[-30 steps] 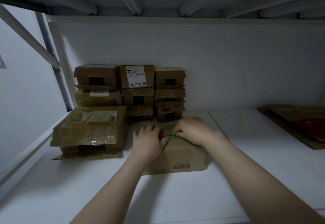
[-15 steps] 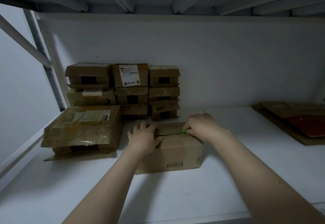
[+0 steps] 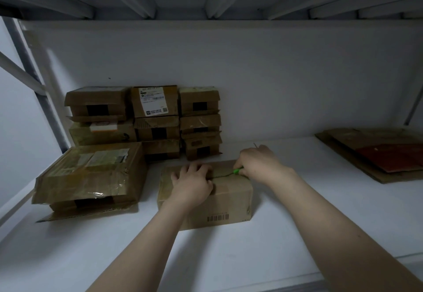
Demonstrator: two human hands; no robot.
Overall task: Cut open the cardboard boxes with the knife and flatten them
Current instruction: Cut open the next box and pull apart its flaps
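Observation:
A brown cardboard box (image 3: 231, 202) with a barcode on its near side lies on the white shelf in front of me. My left hand (image 3: 192, 185) presses flat on the box's top, left of the middle. My right hand (image 3: 258, 163) grips a green-handled knife (image 3: 237, 171) at the right end of the top seam. A dark slit runs along that seam from the knife toward my left hand. The blade itself is hidden.
A stack of several small brown boxes (image 3: 158, 117) stands against the back wall. A large flat taped box (image 3: 91, 172) lies at the left on another. Flattened cardboard (image 3: 375, 154) lies at the far right. A shelf (image 3: 297, 234) above is close overhead.
My right hand with the knife has moved rightward along the box's top seam, leaving a longer slit behind it. My left hand stays pressed on the box.

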